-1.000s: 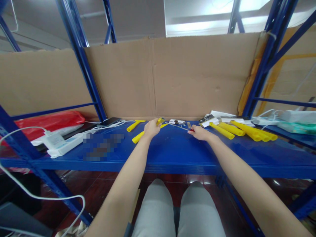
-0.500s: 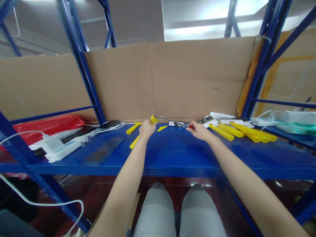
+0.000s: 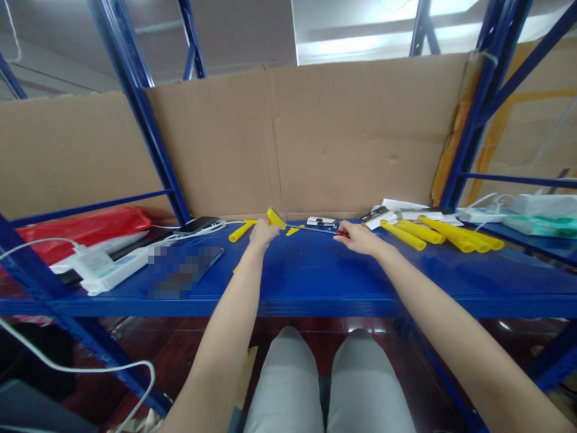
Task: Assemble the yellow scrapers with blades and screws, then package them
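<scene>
My left hand is closed around a yellow plastic piece, whose upper end sticks out above the fingers. In my right hand is a screwdriver with a red handle, gripped at the handle. Its long metal shaft points left, and the tip meets or lies right beside the yellow piece; which of the two I cannot tell. On the blue shelf below, a small flat yellow part lies between my hands. A yellow tube rests just left of my left hand.
Several yellow tubes lie at the right, near a black-and-white packet. At the left are a power strip, white cables, a dark phone-like slab and a red bag. A cardboard panel stands behind.
The screwdriver's tip has come down and left to the yellow piece, its shaft now nearly level. My left hand has turned the piece so its end tilts up to the left.
</scene>
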A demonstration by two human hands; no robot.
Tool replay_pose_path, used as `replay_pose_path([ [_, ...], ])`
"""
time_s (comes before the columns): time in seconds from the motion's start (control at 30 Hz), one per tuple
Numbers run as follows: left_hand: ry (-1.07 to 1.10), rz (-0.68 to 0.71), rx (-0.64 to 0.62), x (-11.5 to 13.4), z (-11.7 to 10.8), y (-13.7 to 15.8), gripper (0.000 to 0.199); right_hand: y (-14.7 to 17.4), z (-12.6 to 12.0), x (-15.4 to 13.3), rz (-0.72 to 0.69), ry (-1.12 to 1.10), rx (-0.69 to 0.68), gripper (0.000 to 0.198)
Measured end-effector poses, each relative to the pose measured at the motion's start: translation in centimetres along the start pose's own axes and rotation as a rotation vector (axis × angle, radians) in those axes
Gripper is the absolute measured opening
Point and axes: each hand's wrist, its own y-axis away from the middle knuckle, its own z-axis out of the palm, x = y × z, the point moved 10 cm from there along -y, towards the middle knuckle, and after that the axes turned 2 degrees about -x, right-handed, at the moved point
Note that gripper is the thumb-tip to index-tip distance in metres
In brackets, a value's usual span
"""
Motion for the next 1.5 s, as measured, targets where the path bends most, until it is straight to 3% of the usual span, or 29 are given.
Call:
replay_pose_path([
  [0.5, -0.011, 0.020, 0.018, 0.56, -0.22, 0.76, 0.022, 0.11, 0.01, -0.23, 0.019, 0.054, -0.023, 0.015],
  [1.5, 0.049, 0.015, -0.026, 0.80, 0.33, 0.77, 0.011, 0.06, 0.05, 0.14, 0.042, 0.059, -0.025, 0.015],
])
